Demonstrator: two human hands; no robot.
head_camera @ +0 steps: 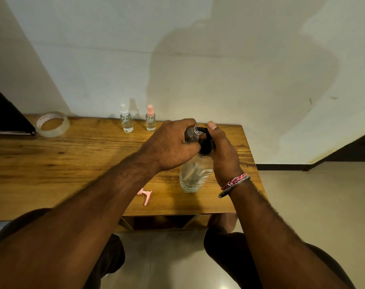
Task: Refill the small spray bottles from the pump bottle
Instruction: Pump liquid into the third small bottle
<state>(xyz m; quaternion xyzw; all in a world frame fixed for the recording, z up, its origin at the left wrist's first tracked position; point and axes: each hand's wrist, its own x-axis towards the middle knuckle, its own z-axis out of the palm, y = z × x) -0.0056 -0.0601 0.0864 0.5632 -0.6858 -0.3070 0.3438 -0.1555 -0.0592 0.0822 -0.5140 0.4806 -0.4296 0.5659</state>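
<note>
Two hands are engaged at the right end of a wooden table point(73, 163). Left hand point(169, 147) grips a small uncapped clear spray bottle point(191, 133), fingers curled round its body, holding it tilted with the threaded open neck pointing right, up against the spout of the black pump head point(206, 143). Right hand point(223, 155) is wrapped round the pump head and neck of the large clear pump bottle point(193, 176), thumb raised above the spout; the wrist carries a pink woven band point(233, 181) and a metal bangle point(234, 186). Pump bottle stands upright on the table near its front right corner; liquid level cannot be judged with confidence. One detached pink spray cap point(145, 195) with dip tube lies on the table, left of the pump bottle and near the front edge. Two further small spray bottles stand upright at the back edge by the wall, well apart from the hands: a white-capped bottle point(126, 118) and, to its right, a pink-capped bottle point(150, 118), both capped. Roll of clear tape point(52, 124) lies flat at the back left, just beside a dark object point(8, 113) at the frame edge.
</note>
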